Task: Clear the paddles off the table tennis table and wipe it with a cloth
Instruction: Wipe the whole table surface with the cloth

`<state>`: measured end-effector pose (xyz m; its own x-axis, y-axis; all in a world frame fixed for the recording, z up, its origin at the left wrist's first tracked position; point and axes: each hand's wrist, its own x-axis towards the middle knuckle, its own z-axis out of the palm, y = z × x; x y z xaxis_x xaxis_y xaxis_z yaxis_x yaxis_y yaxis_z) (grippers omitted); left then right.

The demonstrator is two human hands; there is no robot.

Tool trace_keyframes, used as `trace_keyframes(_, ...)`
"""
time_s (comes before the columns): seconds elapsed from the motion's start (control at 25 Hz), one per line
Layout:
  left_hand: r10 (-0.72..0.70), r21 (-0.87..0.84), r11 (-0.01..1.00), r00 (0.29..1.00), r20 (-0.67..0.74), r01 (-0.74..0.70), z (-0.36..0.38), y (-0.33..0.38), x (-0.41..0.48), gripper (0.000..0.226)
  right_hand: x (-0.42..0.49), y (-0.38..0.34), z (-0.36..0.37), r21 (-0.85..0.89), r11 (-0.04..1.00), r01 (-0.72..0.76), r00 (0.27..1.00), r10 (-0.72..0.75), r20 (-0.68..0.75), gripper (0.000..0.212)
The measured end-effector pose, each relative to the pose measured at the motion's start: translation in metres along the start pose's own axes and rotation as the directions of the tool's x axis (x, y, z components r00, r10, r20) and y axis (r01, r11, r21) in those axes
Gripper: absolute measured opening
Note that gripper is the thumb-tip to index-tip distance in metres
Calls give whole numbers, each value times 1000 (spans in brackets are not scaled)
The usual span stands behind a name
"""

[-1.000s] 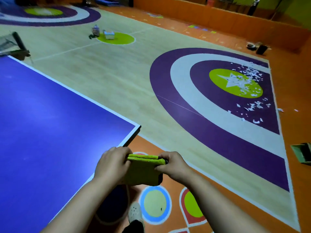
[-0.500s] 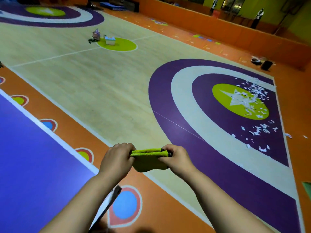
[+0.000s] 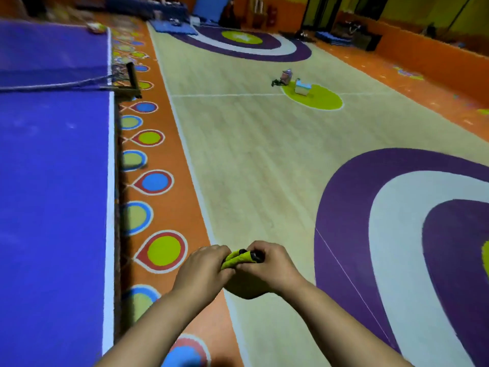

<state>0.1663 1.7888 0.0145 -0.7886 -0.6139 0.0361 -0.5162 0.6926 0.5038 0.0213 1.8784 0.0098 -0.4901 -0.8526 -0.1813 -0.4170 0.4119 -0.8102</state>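
Note:
A folded yellow-green cloth [image 3: 239,256] is held in front of me, off the table's right side and above the floor. My left hand [image 3: 202,268] grips its left part and my right hand [image 3: 267,266] grips its right part, the two hands close together. The blue table tennis table [image 3: 53,181] fills the left of the view, its white-edged long side running away from me. Its net [image 3: 60,84] crosses the far part, with the net post [image 3: 132,78] at the table's edge. A small blurred object [image 3: 96,27] lies on the table's far corner. No paddle is plainly visible.
An orange floor strip with coloured drops [image 3: 156,181] runs beside the table. A small box [image 3: 302,87] and a bag [image 3: 286,75] sit on the wooden floor far ahead. Blue mats [image 3: 172,26] and an orange wall [image 3: 423,54] lie at the back.
The view has swung left, so the table's long side and net now show. My hands have drawn closer together, bunching the cloth into a smaller fold.

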Motion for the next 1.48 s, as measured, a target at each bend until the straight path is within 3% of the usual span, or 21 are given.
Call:
trace_keyframes(0.12, -207, -52, 978, 972, -114, 203, -11, -23, 17, 16, 63, -13, 10, 60, 992, 109, 968, -120, 218, 21)
trace_keyframes(0.28, -403, -153, 915, 875, -267, 374, -38, -65, 31, 20, 124, -45, 50, 93, 962, 255, 864, -270, 424, 31)
trace_keyframes(0.36, -493, -178, 870, 800, -342, 460, -54, -89, 45, 26, 159, -62, 71, 88, 943, 321, 809, -322, 492, 37)
trace_keyframes(0.48, -602, -264, 798, 689, -404, 542, -77, -129, 61, 5, 208, -83, 100, 31, 927, 374, 782, -333, 527, 41)
trace_keyframes(0.56, -662, -354, 750, 617, -426, 559, -90, -151, 65, 8, 239, -98, 116, -61, 898, 436, 761, -332, 558, 46)
trace_keyframes(0.72, -759, -469, 645, 430, -489, 603, -114, -186, 54, 6, 286, -134, 161, -117, 828, 548, 664, -345, 663, 26)
trace_keyframes(0.92, -823, -574, 458, 80, -562, 679, -116, -212, 15, 21, 306, -179, 236, 28, 805, 592, 444, -355, 823, 30)
trace_keyframes(1.04, -802, -642, 244, -221, -555, 727, -101, -208, -10, 15, 308, -204, 274, 117, 706, 699, 236, -382, 894, 26)
trace_keyframes(1.16, -741, -761, 52, -486, -463, 646, -76, -191, -25, 27, 293, -223, 301, 215, 568, 794, 4, -359, 933, 22)
trace_keyframes(1.32, -641, -887, -144, -725, -253, 438, -40, -153, -39, 44, 250, -219, 328, 329, 424, 844, -240, -250, 938, 24)
trace_keyframes(1.48, -561, -903, -319, -825, -64, 287, 0, -121, -76, 40, 188, -199, 341, 391, 341, 855, -369, -131, 920, 28)
